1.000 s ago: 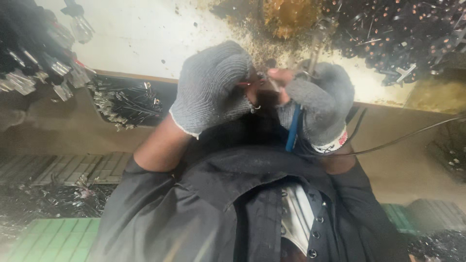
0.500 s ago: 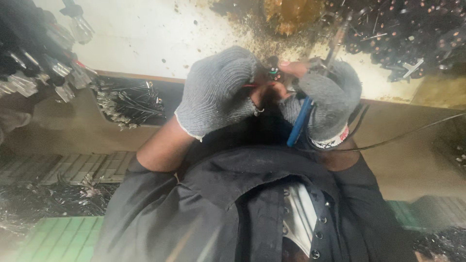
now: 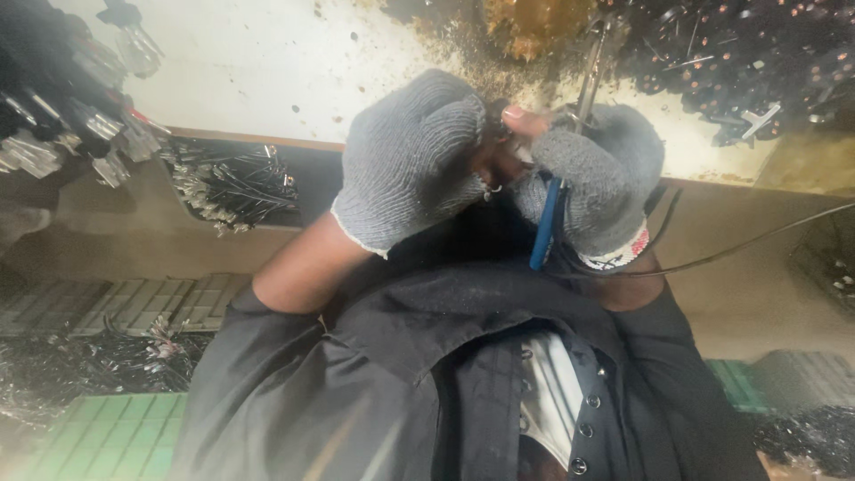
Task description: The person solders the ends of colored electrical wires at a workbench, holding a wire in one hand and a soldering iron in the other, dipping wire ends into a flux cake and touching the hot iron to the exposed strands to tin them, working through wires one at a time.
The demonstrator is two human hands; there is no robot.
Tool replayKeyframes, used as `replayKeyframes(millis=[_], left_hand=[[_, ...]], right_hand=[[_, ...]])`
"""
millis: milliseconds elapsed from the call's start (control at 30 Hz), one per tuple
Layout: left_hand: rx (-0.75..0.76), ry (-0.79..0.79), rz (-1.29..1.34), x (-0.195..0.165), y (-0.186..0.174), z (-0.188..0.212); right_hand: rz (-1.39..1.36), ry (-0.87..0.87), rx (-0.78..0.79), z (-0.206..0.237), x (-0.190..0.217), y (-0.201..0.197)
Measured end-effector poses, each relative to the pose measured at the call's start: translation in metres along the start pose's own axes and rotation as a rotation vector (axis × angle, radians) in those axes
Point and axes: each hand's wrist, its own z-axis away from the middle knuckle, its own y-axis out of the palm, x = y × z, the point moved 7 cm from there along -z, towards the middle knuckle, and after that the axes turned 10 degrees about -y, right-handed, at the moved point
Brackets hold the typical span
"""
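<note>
Head view: both hands sit close together above the pale desk (image 3: 267, 71), each in a grey knit glove with bare fingertips. The left hand (image 3: 414, 160) is curled into a tight fist around a small dark workpiece (image 3: 495, 158); a little metal ring shows just below that piece. The right hand (image 3: 601, 183) is clamped on a pair of blue-handled pliers (image 3: 545, 223), 1 blue grip pointing down toward the person's dark jacket (image 3: 463, 374), the metal jaws rising past the fingers. The workpiece sits between the 2 hands, touching both, just left of the pliers.

Judged step: gripping or crimping a small part with the pliers, mid-action. The next move likely calls for a steady left fist and a controlled squeeze, since the piece is small and mostly hidden by the gloves.

Left of the pliers, a dark tray (image 3: 236, 191) of black wired parts lies at the desk edge; further left hangs a bundle of connectors (image 3: 80, 134). A thin cable (image 3: 757, 240) runs off to the right of the pliers.

Against the frame 0.5 s ago: the hands hold the same pairing, the pliers' blue grip hangs more nearly vertical, and the view has tilted only slightly. Against 1.0 s ago, the hands sit a little higher over the desk.
</note>
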Motion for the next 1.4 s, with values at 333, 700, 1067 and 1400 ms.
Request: replayKeyframes(millis=[333,700,1067,1400], left_hand=[[-0.011,-0.022,0.056,0.001,0.002,0.003],[-0.015,0.032,-0.065,-0.008,0.008,-0.001],[0.03,-0.002,0.049,-0.001,0.002,-0.002],[0.065,-0.028,0.048,0.001,0.001,-0.001]], right_hand=[[0.475,-0.199,0.05,-0.005,0.016,-0.001],[1.272,-1.189,0.321,0.03,0.055,0.03],[1.101,-0.995,0.523,0.042,0.013,-0.022],[0.707,-0.388,0.559,0.017,-0.057,-0.079]])
